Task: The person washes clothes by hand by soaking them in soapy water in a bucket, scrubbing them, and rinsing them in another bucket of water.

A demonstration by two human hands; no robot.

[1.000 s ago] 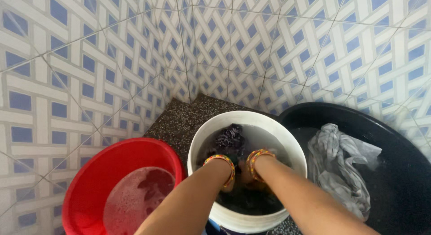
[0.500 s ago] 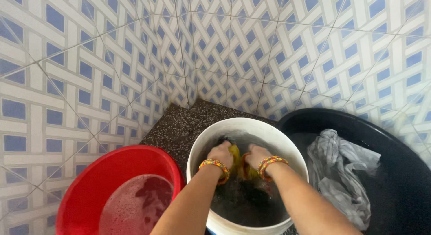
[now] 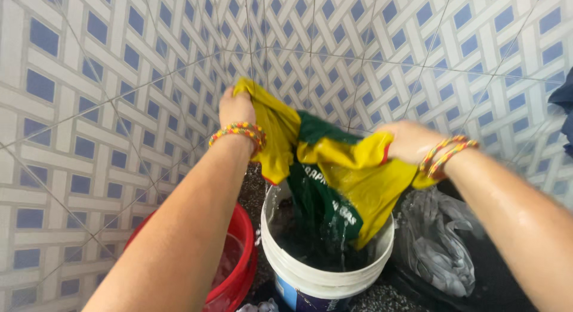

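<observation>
While the left hand (image 3: 237,107) and right hand (image 3: 408,141) each clench an edge of the dripping yellow-and-green garment (image 3: 334,169) above the white bucket (image 3: 325,279), runoff could splash the red basin (image 3: 239,270) if it swings sideways.

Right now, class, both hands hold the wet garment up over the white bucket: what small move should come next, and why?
Probably hold it there briefly, or twist it. The left hand and right hand stretch the yellow and green garment above the white bucket, and water runs off its lower edge into the bucket.
</observation>
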